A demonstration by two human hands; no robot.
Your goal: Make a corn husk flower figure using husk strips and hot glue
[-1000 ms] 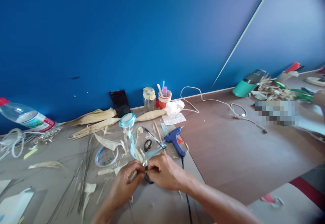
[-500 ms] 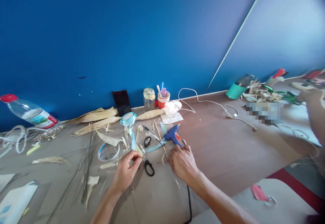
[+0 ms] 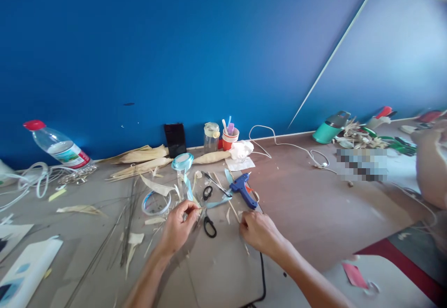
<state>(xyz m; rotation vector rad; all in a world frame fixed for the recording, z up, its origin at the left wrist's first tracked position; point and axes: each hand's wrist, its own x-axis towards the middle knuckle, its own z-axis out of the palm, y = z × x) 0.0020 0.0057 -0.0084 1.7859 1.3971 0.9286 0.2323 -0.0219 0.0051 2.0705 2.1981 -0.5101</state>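
Note:
My left hand [image 3: 178, 229] is closed in a pinch on a pale husk piece [image 3: 194, 207] with a light blue ribbon [image 3: 188, 189] that runs up to its spool [image 3: 182, 161]. Black-handled scissors [image 3: 209, 226] lie on the table between my hands, touched by neither. My right hand [image 3: 260, 231] rests on the table with its fingers curled; what they hold, if anything, is hidden. A thin stick [image 3: 232, 205] ends at its knuckles. The blue glue gun [image 3: 244, 189] lies just beyond that hand, its black cord [image 3: 261, 275] passing under my wrist.
Husks [image 3: 143, 156], thin wires [image 3: 127, 219] and a tape ring [image 3: 156, 203] litter the left. A water bottle [image 3: 59, 147], phone [image 3: 175, 138], jar [image 3: 211, 135] and orange cup [image 3: 230, 138] line the blue wall. Another person's arm [image 3: 431, 168] is at the right, beside a teal jug [image 3: 328, 128].
Both hands were together on the scissors; these now lie on the table. My right hand went toward the glue gun, then drew back a little. My left keeps its pinch.

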